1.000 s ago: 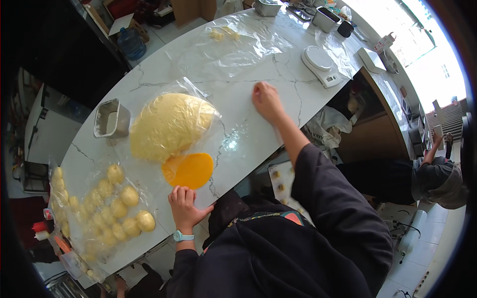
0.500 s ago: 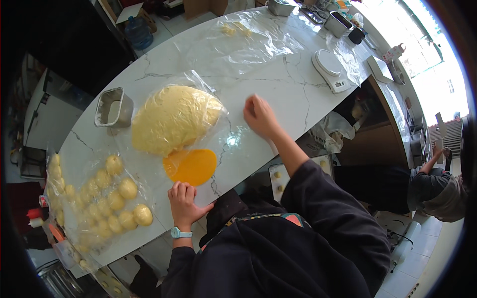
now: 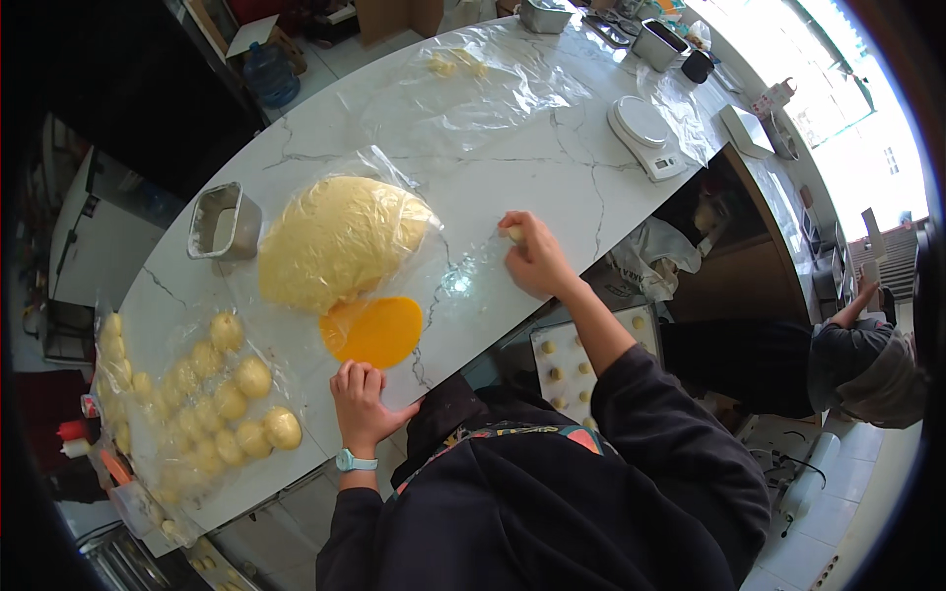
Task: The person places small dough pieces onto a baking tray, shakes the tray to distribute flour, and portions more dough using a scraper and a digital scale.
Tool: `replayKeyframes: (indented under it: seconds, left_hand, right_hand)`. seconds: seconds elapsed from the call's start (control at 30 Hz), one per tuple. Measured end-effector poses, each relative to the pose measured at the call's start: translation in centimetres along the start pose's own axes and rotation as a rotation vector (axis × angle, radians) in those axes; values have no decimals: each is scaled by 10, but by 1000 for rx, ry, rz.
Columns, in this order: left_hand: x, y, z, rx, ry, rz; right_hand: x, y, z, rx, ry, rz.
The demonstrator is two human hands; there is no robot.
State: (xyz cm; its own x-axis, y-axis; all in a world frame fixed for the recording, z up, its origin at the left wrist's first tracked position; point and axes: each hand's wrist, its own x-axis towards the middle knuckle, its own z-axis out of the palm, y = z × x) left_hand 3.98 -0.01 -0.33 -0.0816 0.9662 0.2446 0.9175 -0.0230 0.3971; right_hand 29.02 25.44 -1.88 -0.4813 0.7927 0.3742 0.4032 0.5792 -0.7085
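A: Where is the small dough piece [image 3: 514, 234]?

B: In the right hand [image 3: 540, 264], whose fingers curl closed around it. Only a pale end shows, between ten and eleven o'clock on that hand, just over the marble-patterned table [image 3: 473, 187].

A: How would it handle?

B: Light and soft, I'd judge, perhaps tacky. A gentle fingertip hold around its sides should suit; a hard squeeze would likely dent it.

A: And the left hand [image 3: 365, 409]?

B: It rests at the table's edge, seven to eight o'clock from the right, thumb spread away from the fingers, gripping nothing. The orange scraper [image 3: 379, 333] lies right by its fingertips; I can't tell whether they touch. It looks thin and light, easiest taken by its near rim.

A: Beyond those?

B: The dough mound [image 3: 335, 231], nine o'clock from the right hand, under plastic film [image 3: 374, 163]. Probably heavy, yielding and slippery, so better supported underneath with both palms. Outward from it, a metal tin [image 3: 246, 229] stands at nine, dough balls [image 3: 253, 376] sit around seven, and a white scale [image 3: 641, 123] is toward two.
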Motion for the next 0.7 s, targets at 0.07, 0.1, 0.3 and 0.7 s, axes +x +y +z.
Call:
replayKeyframes:
  seconds: [0.07,0.1,0.3,0.7]
  left_hand:
    - [-3,-2,2,30,-11,-38]
    - [-2,-1,3,23,-16,-26]
    - [5,7,11,41,-19,4]
    - [5,5,10,31,-8,19]
  right_hand:
    - [-3,12,-11,109,82,52]
    - [-2,18,-19,216,163,99]
    - [38,37,-30,388,131,284]
    - [52,43,-10,-243,189,-14]
